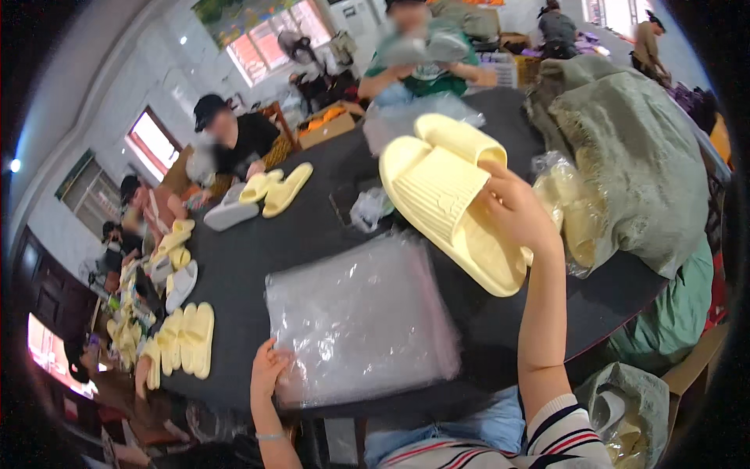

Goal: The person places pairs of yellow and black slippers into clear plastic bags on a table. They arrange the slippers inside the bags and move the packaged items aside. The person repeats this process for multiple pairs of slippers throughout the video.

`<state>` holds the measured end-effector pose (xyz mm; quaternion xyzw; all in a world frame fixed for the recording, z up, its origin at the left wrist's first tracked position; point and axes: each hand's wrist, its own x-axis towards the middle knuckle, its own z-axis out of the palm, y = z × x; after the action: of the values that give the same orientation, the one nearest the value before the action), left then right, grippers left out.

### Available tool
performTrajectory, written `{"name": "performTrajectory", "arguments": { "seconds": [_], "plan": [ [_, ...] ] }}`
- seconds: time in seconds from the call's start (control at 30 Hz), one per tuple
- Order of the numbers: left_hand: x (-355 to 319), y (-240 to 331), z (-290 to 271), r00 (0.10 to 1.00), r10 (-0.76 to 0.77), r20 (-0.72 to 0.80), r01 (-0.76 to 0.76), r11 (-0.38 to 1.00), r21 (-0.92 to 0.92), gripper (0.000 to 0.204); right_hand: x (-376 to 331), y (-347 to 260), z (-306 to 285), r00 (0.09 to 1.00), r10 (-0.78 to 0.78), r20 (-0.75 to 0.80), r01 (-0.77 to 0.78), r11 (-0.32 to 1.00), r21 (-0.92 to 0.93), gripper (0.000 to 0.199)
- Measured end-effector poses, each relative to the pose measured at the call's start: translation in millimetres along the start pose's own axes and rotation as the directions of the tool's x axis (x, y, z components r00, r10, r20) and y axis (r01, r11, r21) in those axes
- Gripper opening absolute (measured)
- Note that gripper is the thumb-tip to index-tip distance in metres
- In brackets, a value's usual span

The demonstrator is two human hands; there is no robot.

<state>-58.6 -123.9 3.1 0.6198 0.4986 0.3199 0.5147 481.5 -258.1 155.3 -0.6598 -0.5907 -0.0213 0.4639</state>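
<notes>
My right hand grips a pair of pale yellow slide slippers by their straps, held up above the right part of the black table. The nearer slipper has a ribbed strap and hides much of the other one. At the near edge of the table lies a stack of clear plastic bags, flat and shiny. My left hand is at its lower left corner, fingers curled and pinching the edge of a bag.
Yellow slippers stand in a row on the black table at left. More slippers lie farther back. Bagged slippers and a large woven sack occupy the right. Across the table a person in green holds grey slippers.
</notes>
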Motion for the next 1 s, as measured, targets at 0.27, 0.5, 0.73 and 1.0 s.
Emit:
{"name": "performTrajectory", "arguments": {
  "seconds": [0.27, 0.5, 0.73, 1.0],
  "plan": [
    [5.3, -9.3, 0.8, 0.999, -0.017, -0.03, 0.015, 0.998, -0.056, 0.062, -10.4, -66.6, 89.0, 0.802, -0.515, 0.302, 0.478, 0.857, 0.194, 0.02],
    [3.5, -6.0, -3.1, 0.999, -0.046, 0.025, 0.047, 0.998, -0.05, 0.067, -49.1, -87.4, 150.8, 0.341, -0.338, 0.877, 0.435, 0.884, 0.172, 0.027],
    [20.1, 22.8, -3.7, 0.994, 0.018, 0.107, -0.034, 0.988, 0.149, 0.063, -60.2, -71.4, 174.6, 0.239, -0.316, 0.918, 0.403, 0.892, 0.203, 0.028],
    [113.1, 57.2, 13.0, 0.985, -0.147, 0.086, 0.156, 0.982, -0.109, 0.051, -57.2, -73.8, 175.6, 0.213, -0.29, 0.933, 0.42, 0.89, 0.181, 0.028]
  ]
}}
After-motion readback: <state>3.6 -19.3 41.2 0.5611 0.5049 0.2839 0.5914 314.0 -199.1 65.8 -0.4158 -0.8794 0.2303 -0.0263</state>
